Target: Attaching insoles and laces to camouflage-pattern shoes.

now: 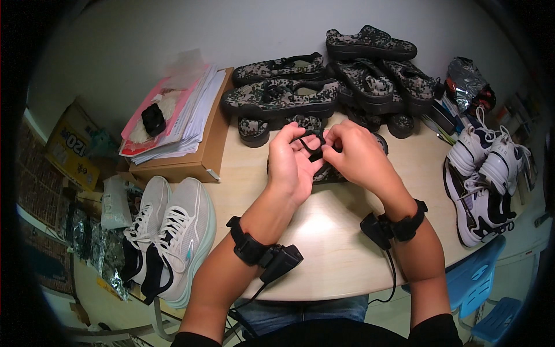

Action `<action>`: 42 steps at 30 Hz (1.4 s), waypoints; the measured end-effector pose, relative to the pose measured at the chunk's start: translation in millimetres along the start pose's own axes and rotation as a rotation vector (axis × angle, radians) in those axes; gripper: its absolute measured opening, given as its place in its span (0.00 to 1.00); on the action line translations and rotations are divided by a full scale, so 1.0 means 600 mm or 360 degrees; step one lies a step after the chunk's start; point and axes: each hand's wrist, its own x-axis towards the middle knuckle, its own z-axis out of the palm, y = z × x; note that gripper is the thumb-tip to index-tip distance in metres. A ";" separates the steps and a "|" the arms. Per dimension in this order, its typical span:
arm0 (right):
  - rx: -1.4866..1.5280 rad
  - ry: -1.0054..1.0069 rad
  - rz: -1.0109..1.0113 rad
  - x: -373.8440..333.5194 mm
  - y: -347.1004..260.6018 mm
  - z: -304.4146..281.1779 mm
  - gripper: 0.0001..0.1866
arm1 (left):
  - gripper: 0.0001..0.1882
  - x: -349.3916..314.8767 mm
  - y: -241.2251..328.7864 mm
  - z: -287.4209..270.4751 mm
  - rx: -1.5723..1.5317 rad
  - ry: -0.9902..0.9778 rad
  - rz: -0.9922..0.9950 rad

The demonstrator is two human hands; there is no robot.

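A pale wooden bench [324, 243] carries everything. At its far side lies a heap of camouflage shoes [347, 81]; to the left sits a cardboard box [191, 156] topped with a stack of papers [179, 115]. A pair of light grey sneakers [173, 231] rests at the left edge, and white-and-navy sneakers [485, 179] at the right. Near the middle, the left hand [292, 165] and right hand [355, 153] meet over a camouflage shoe [324, 172] mostly hidden beneath them, each pinching a black shoelace [306, 139] looped between the fingertips.
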 end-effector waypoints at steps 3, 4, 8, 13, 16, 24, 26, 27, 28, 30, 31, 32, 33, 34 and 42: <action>0.0413 -0.0232 0.0331 0.012 -0.014 -0.014 0.10 | 0.13 0.001 0.003 -0.001 0.0106 -0.0008 -0.0014; 0.0770 -0.0432 0.0694 0.017 -0.019 -0.023 0.09 | 0.15 0.003 0.005 -0.002 0.0155 -0.0013 -0.0028; 0.1686 -0.0313 0.0547 0.021 0.011 -0.015 0.07 | 0.21 0.003 0.007 0.001 0.0189 0.0004 -0.0077; 0.2140 -0.0075 0.0562 0.028 0.011 -0.064 0.05 | 0.22 0.007 0.009 0.001 0.0257 0.0054 -0.0131; 0.1985 0.0132 0.0529 0.030 0.027 -0.086 0.06 | 0.20 0.003 0.012 0.006 0.0310 0.0127 -0.0149; 0.1154 -0.0277 0.0555 0.030 0.033 -0.094 0.09 | 0.17 0.007 0.010 0.001 0.0314 0.0084 -0.0150; 0.1018 -0.0429 0.0439 0.027 0.040 -0.075 0.07 | 0.18 0.010 0.009 -0.002 0.0310 0.0056 -0.0115; 0.0848 -0.0392 0.0361 0.026 0.044 -0.064 0.09 | 0.18 0.010 0.009 -0.002 0.0311 0.0056 -0.0115; 0.0678 -0.0354 0.0284 0.023 0.046 -0.053 0.10 | 0.18 0.010 0.009 -0.003 0.0332 0.0050 -0.0117; 0.0550 -0.0350 0.0085 0.017 0.047 -0.043 0.12 | 0.19 0.009 0.011 -0.004 0.0353 0.0043 -0.0120; 0.0421 -0.0421 0.0071 0.014 0.041 -0.047 0.12 | 0.19 0.009 0.012 -0.005 0.0366 0.0039 -0.0133; 0.0291 -0.0491 0.0058 0.013 0.036 -0.051 0.11 | 0.20 0.010 0.013 -0.006 0.0378 0.0035 -0.0146; 0.0291 -0.0493 0.0056 0.014 0.037 -0.050 0.11 | 0.20 0.010 0.014 -0.006 0.0377 0.0036 -0.0145; 0.0252 -0.0445 0.0042 0.014 0.040 -0.049 0.11 | 0.20 0.010 0.014 -0.005 0.0385 0.0018 -0.0166; 0.1573 -0.0889 0.0055 0.016 0.003 -0.082 0.10 | 0.20 0.016 0.021 -0.011 0.0552 -0.0082 -0.0231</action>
